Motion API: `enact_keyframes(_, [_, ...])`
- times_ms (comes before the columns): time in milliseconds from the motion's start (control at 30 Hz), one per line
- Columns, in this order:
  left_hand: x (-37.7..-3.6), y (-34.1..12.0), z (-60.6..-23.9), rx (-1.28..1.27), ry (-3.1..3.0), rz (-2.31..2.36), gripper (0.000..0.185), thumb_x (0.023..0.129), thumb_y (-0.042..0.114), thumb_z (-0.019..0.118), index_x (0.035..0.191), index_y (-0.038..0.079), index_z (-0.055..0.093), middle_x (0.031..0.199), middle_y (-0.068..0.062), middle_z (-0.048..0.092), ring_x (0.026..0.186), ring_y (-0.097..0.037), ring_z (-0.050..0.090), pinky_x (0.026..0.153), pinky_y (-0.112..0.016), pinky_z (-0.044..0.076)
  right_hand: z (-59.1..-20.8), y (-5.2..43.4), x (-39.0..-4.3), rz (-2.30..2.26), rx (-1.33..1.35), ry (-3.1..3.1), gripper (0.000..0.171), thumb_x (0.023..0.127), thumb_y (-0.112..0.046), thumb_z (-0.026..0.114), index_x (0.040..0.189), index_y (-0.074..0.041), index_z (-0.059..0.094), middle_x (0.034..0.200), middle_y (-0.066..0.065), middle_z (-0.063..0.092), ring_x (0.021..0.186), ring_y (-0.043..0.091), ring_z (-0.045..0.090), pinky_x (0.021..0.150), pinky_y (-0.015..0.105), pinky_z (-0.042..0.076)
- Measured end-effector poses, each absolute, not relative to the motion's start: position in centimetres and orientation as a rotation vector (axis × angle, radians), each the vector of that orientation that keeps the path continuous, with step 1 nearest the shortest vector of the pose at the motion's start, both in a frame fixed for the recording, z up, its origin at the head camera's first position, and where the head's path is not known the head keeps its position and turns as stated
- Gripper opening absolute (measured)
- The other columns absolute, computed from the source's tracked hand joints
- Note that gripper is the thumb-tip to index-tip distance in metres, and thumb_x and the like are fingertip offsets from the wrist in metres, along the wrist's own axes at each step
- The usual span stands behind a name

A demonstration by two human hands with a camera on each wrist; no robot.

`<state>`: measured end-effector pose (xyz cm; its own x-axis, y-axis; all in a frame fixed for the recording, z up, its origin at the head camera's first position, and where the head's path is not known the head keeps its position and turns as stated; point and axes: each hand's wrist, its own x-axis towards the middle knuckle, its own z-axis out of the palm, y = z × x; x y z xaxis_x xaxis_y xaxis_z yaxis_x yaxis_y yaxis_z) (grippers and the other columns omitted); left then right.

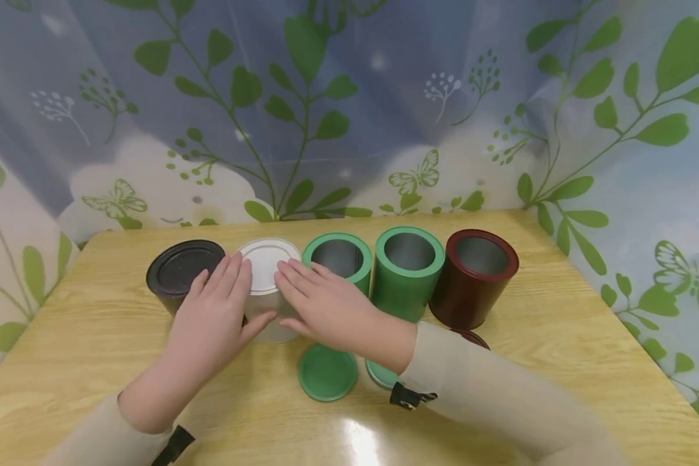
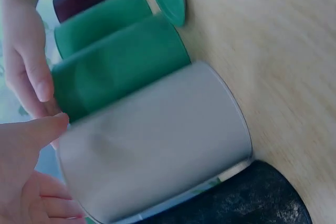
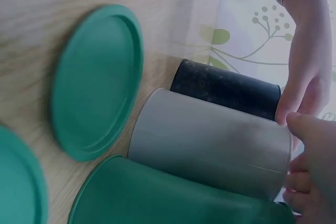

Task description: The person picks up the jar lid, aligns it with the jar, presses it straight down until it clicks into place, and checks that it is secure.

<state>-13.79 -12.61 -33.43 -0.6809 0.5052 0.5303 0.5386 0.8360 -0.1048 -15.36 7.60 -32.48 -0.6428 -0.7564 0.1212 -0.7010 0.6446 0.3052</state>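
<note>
near the back edge of the surface (image 1: 64, 369), the white can (image 3: 210, 142) stands between a black can (image 1: 186, 268) and a green can (image 2: 126, 69). left grip (image 1: 212, 317) and right grip (image 1: 332, 307), fingers straight, clasping nothing, touch opposite sides of its lid (image 1: 264, 266), probably balancing pressure.

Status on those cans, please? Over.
Left hand, right hand at top of white can. Lid on. Black can, green can close alongside; nothing visibly blocking.
</note>
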Motion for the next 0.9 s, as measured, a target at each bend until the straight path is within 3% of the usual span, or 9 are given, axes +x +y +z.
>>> enact_keyframes(133, [-12.4, -12.6, -33.3, -0.837, -2.454, -0.102, 0.073, 0.081, 0.043, 0.065, 0.125, -0.013, 0.050, 0.127, -0.028, 0.051, 0.118, -0.038, 0.049, 0.092, -0.057, 0.039, -32.5, 9.2, -14.3, -0.243, 1.294, -2.593, 0.065, 0.096, -0.048, 0.043, 0.145, -0.006, 0.032, 0.150, 0.008, 0.027, 0.139, 0.019, 0.021, 0.110, 0.036, 0.023])
enact_keyframes(267, [-11.0, -12.4, -33.9, -0.945, -2.412, -0.140, 0.071, 0.095, 0.052, 0.039, 0.125, -0.012, 0.051, 0.129, -0.026, 0.050, 0.118, -0.038, 0.049, 0.090, -0.056, 0.041, -33.1, 11.0, -13.1, -0.152, 1.402, -2.515, 0.061, 0.095, -0.042, 0.051, 0.142, -0.005, 0.040, 0.148, 0.008, 0.032, 0.137, 0.019, 0.026, 0.108, 0.036, 0.027])
enact_keyframes(367, [-10.3, -12.0, -34.6, -1.017, -2.352, -0.183, 0.074, 0.098, 0.052, 0.022, 0.124, -0.011, 0.052, 0.132, -0.025, 0.048, 0.121, -0.037, 0.047, 0.090, -0.054, 0.042, -33.8, 12.1, -12.3, -0.136, 1.444, -2.485, 0.058, 0.094, -0.041, 0.052, 0.139, -0.005, 0.043, 0.146, 0.008, 0.036, 0.135, 0.019, 0.031, 0.106, 0.035, 0.030])
enact_keyframes(633, [-9.8, -11.3, -36.5, -1.171, -2.292, -0.207, 0.068, 0.099, 0.048, 0.026, 0.123, -0.009, 0.055, 0.135, -0.023, 0.046, 0.124, -0.034, 0.044, 0.088, -0.051, 0.045, -35.9, 13.8, -11.2, -0.095, 1.516, -2.616, 0.061, 0.094, -0.042, 0.053, 0.139, -0.004, 0.043, 0.144, 0.010, 0.039, 0.133, 0.023, 0.035, 0.105, 0.036, 0.032])
enact_keyframes(833, [-9.9, -10.6, -38.5, -1.251, -2.424, -0.099, 0.064, 0.085, 0.046, 0.060, 0.124, -0.005, 0.056, 0.137, -0.021, 0.045, 0.126, -0.034, 0.043, 0.092, -0.048, 0.044, -37.5, 14.1, -11.0, -0.085, 1.486, -2.824, 0.064, 0.094, -0.045, 0.050, 0.143, -0.006, 0.038, 0.148, 0.008, 0.033, 0.134, 0.026, 0.033, 0.105, 0.037, 0.031])
enact_keyframes(900, [-9.9, -10.3, -39.0, -1.269, -2.493, -0.085, 0.066, 0.082, 0.046, 0.065, 0.125, -0.004, 0.056, 0.138, -0.022, 0.044, 0.127, -0.035, 0.041, 0.094, -0.048, 0.043, -37.9, 14.2, -11.0, -0.076, 1.477, -2.866, 0.064, 0.094, -0.045, 0.051, 0.143, -0.006, 0.038, 0.149, 0.008, 0.031, 0.133, 0.029, 0.033, 0.105, 0.038, 0.032])
